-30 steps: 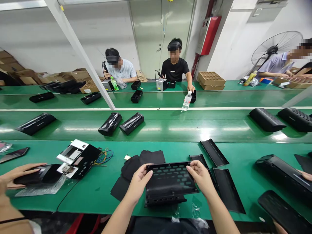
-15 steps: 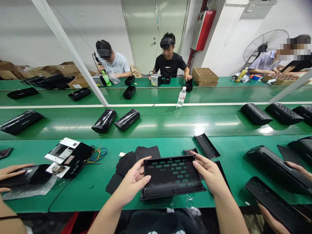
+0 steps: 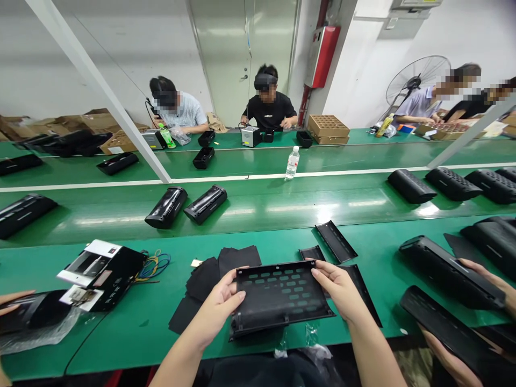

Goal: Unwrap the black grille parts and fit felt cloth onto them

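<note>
A black plastic panel with rows of oblong slots is held between my two hands, tilted over the near edge of the green table. My left hand grips its left edge, thumb on the inner face. At the upper right corner, my right hand pinches the panel in the same way. Beyond my left hand lie several thin black sheets, fanned out and overlapping. Past my right hand are a slotted black panel, a smaller black piece and another black panel, partly hidden by my arm.
A white-and-black device with coiled wires stands on the left, beside a co-worker's hand. Another co-worker's hands hold black housings on the right. More housings and a water bottle stand on the green belt.
The view has shifted slightly. Both my hands keep hold of the panel, which has hardly moved. Across the belt, a co-worker's hand has drawn back from a black housing.
</note>
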Motion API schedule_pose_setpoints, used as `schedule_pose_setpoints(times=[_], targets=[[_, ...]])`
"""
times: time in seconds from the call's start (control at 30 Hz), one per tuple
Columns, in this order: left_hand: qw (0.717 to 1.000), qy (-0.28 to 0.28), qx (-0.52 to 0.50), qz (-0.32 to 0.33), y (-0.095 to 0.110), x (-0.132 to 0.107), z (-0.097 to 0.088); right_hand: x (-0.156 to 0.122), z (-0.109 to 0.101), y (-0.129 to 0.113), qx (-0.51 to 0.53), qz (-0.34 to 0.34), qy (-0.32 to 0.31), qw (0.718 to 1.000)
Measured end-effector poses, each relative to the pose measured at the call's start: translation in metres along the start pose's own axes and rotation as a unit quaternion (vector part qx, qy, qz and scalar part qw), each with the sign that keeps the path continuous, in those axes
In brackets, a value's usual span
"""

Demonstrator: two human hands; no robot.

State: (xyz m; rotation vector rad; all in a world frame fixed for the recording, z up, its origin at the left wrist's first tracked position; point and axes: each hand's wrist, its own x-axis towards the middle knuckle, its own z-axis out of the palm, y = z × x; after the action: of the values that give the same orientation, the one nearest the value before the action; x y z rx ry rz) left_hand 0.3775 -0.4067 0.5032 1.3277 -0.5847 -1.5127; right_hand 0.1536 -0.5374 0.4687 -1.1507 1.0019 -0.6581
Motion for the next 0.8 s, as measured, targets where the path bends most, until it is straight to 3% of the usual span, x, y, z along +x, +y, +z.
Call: schedule_pose_setpoints(times=[0.2, 0.37, 0.63, 0.7, 0.8], targets=[[1.000, -0.002, 0.028, -0.007, -0.014, 0.008, -0.011, -0.001, -0.013, -0.002, -0.112, -0.022, -0.080, 0.990], [0.998, 0.012, 0.048, -0.037, -0.029, 0.019, -0.023, 0.006, -0.026, 0.001, -0.232, -0.025, -0.105, 0.967], [0.996, -0.015, -0.019, -0.091, -0.031, 0.032, -0.027, 0.026, -0.021, 0.024, -0.182, -0.040, -0.140, 0.972], [0.995, -0.024, -0.039, -0.085, -0.029, 0.035, -0.026, 0.032, -0.026, 0.046, -0.151, 0.005, -0.102, 0.983], [0.997, 0.004, -0.039, -0.069, -0.027, 0.040, -0.025, 0.033, -0.043, 0.091, -0.142, 0.125, 0.058, 0.980]])
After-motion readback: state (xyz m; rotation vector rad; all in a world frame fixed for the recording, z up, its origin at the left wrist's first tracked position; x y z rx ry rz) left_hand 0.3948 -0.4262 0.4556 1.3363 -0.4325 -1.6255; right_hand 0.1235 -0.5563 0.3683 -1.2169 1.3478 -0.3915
